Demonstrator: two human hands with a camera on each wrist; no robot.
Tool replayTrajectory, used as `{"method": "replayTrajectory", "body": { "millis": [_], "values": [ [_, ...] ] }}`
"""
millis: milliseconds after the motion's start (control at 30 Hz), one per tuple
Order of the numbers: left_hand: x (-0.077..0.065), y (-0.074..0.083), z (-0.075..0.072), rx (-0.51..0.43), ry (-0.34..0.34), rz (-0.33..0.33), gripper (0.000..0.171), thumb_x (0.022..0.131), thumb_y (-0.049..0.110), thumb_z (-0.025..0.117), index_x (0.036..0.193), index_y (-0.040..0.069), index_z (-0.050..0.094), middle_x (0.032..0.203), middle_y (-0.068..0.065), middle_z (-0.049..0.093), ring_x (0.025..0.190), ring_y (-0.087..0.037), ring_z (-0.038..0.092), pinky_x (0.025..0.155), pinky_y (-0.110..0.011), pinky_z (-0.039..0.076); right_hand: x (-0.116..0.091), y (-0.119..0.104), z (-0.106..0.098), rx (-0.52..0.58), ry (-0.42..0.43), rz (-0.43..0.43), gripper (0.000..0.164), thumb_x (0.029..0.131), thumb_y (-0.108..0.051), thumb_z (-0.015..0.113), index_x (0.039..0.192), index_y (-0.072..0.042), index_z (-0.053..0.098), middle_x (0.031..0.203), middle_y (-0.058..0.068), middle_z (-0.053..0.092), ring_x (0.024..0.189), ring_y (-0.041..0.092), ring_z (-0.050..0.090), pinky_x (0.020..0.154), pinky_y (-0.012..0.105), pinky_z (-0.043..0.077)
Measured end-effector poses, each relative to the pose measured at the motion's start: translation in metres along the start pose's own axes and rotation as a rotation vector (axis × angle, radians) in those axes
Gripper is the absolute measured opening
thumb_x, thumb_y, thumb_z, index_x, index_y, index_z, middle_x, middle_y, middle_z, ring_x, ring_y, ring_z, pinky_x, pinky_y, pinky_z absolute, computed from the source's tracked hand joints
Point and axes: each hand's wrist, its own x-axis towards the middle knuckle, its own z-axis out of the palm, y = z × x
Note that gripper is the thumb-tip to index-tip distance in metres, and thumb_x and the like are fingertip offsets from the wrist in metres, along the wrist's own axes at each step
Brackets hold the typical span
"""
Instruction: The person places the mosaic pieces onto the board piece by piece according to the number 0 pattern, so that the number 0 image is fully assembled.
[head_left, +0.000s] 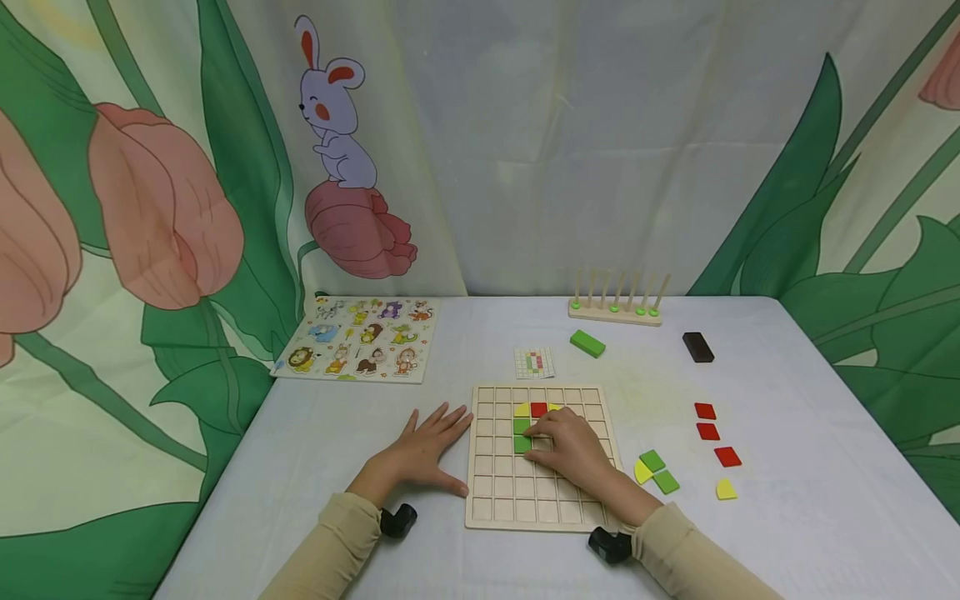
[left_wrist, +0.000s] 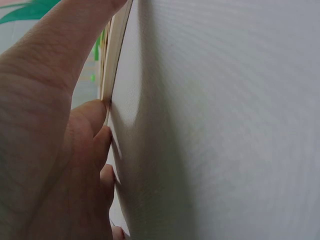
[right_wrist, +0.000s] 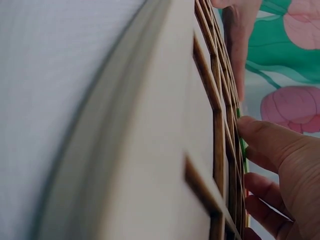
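Note:
A wooden grid board (head_left: 491,508) lies on the white table. In its upper middle cells sit a red square tile (head_left: 538,409), a yellow rounded tile (head_left: 521,410), a green square tile (head_left: 521,426) and another green square tile (head_left: 521,444) below it. My right hand (head_left: 573,450) reaches over the board, thumb and index finger at opposite edges of the lower green tile; the hand partly hides a second yellow tile (head_left: 554,407). Fingers spread, my left hand (head_left: 423,454) rests on the table, touching the board's left edge. In the left wrist view, the board's edge (left_wrist: 116,50) meets its fingers.
Right of the board lie loose green tiles (head_left: 665,482), yellow tiles (head_left: 726,489) and several red tiles (head_left: 727,457). Behind it are a pattern card (head_left: 534,363), a green block (head_left: 587,343), a peg rack (head_left: 615,314), a black block (head_left: 698,347) and an animal picture board (head_left: 360,342).

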Motion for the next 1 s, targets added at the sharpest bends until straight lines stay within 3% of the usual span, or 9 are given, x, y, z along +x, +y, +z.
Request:
{"method": "replayTrajectory", "body": {
  "millis": [267, 433, 533, 733, 867, 1000],
  "values": [
    [0.001, 0.002, -0.002, 0.0, -0.007, 0.0, 0.113, 0.063, 0.071, 0.069, 0.152, 0.024, 0.018, 0.16, 0.003, 0.015, 0.149, -0.029, 0.008, 0.112, -0.067, 0.005, -0.002, 0.0, -0.001, 0.03, 0.01, 0.004, 0.027, 0.07, -0.035, 0.081, 0.094, -0.023, 0.075, 0.094, -0.008, 0.068, 0.091, 0.01, 0.055, 0.078, 0.031, 0.046],
    [0.001, 0.002, 0.0, 0.006, -0.011, 0.003, 0.113, 0.063, 0.072, 0.069, 0.152, 0.024, 0.018, 0.16, 0.002, 0.015, 0.149, -0.029, 0.008, 0.112, -0.067, 0.006, -0.002, -0.001, -0.007, 0.127, 0.006, 0.031, 0.026, 0.071, -0.031, 0.081, 0.093, -0.02, 0.075, 0.093, -0.009, 0.069, 0.088, 0.008, 0.053, 0.075, 0.027, 0.046],
    [0.001, 0.002, 0.001, 0.009, -0.015, -0.004, 0.114, 0.063, 0.073, 0.068, 0.152, 0.025, 0.016, 0.16, 0.003, 0.013, 0.149, -0.028, 0.007, 0.113, -0.067, 0.005, -0.001, -0.002, -0.018, 0.179, 0.015, 0.046, 0.026, 0.072, -0.029, 0.081, 0.095, -0.017, 0.075, 0.095, -0.006, 0.07, 0.091, 0.011, 0.054, 0.077, 0.03, 0.048],
    [0.001, 0.002, 0.001, 0.002, -0.009, -0.008, 0.114, 0.063, 0.072, 0.069, 0.152, 0.024, 0.018, 0.16, 0.002, 0.015, 0.149, -0.029, 0.008, 0.112, -0.067, 0.005, 0.001, 0.009, -0.053, 0.227, 0.101, 0.109, 0.031, 0.074, -0.024, 0.079, 0.102, -0.012, 0.073, 0.106, 0.005, 0.07, 0.105, 0.026, 0.057, 0.089, 0.048, 0.049],
    [0.0, 0.003, -0.001, -0.003, -0.004, -0.009, 0.113, 0.063, 0.071, 0.07, 0.152, 0.023, 0.02, 0.16, 0.002, 0.016, 0.148, -0.03, 0.01, 0.112, -0.068, 0.007, 0.0, 0.02, -0.073, 0.245, 0.109, 0.175, 0.034, 0.077, -0.026, 0.077, 0.109, -0.013, 0.071, 0.113, 0.007, 0.068, 0.112, 0.029, 0.055, 0.094, 0.053, 0.045],
    [-0.001, 0.004, -0.003, -0.005, -0.006, -0.008, 0.113, 0.063, 0.071, 0.07, 0.152, 0.023, 0.019, 0.16, 0.002, 0.016, 0.148, -0.03, 0.01, 0.112, -0.068, 0.006, -0.005, 0.031, -0.087, 0.25, 0.093, 0.185, 0.035, 0.08, -0.025, 0.075, 0.112, -0.014, 0.07, 0.115, 0.008, 0.068, 0.116, 0.031, 0.054, 0.097, 0.056, 0.043]
  ]
}}
